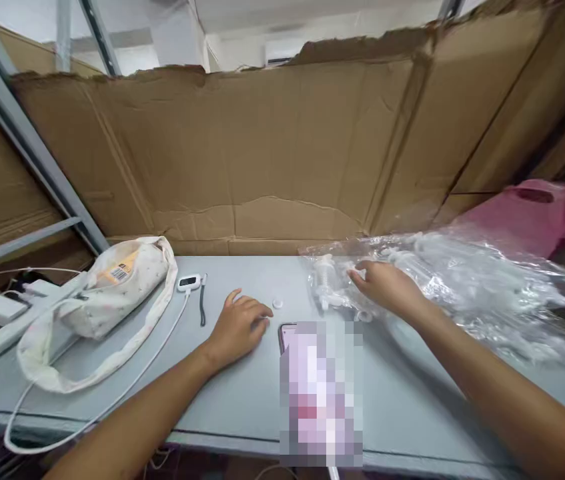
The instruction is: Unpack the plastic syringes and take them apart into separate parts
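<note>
My left hand point(242, 325) rests on the grey tabletop, fingers loosely bent and apart, with nothing seen in it. A small round white cap point(277, 303) lies just beyond its fingertips. At the right, my right hand point(385, 285) is over the opening of a clear plastic bag point(467, 267), its thumb and fingers drawn together in a pinch. Something whitish shows at those fingertips, too small and blurred to name. White plastic pump-like parts point(326, 277) lie in and by the bag's near end.
A phone point(289, 330), mostly pixelated, lies at the front edge. To the left are a fabric bag point(117, 287), a white device point(189, 283) on a cable, a dark strap point(203, 303) and a power strip point(27, 327). Cardboard point(272, 147) walls the back; a pink bag point(522, 213) is right.
</note>
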The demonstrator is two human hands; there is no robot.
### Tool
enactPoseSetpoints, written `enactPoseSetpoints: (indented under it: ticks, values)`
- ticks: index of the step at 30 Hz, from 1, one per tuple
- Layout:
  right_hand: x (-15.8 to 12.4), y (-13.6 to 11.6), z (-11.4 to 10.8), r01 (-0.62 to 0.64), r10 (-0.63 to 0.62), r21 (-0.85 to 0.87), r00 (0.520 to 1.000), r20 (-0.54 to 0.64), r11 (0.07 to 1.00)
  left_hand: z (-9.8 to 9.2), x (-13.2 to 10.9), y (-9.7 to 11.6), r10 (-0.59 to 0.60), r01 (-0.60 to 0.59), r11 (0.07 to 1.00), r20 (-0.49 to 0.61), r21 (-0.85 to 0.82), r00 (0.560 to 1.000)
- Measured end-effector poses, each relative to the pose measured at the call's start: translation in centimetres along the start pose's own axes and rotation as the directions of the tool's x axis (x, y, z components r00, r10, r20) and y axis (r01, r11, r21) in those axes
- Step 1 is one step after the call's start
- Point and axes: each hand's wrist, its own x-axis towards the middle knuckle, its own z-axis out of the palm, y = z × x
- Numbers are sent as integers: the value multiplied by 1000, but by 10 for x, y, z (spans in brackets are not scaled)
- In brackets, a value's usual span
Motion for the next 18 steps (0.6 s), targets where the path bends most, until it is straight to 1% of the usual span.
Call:
enactPoseSetpoints:
  ticks: [3,5,10,18]
  values:
    - [10,-10,-6,-3,7,-46,996,90,999,-1,1,0,4,-5,1000,-9,-4,1000]
    - [18,-15,-7,-15,22,-59,992,122,998,-1,1,0,9,-9,1000,-10,-6,1000]
    - [38,-22,-7,-78,87,-62,984,157,995,-1,0,1,21,-21,1000,-4,-13,1000]
    - [60,-33,-5,-176,184,-61,968,172,982,-1,0,2,30,-30,999,12,-17,999]
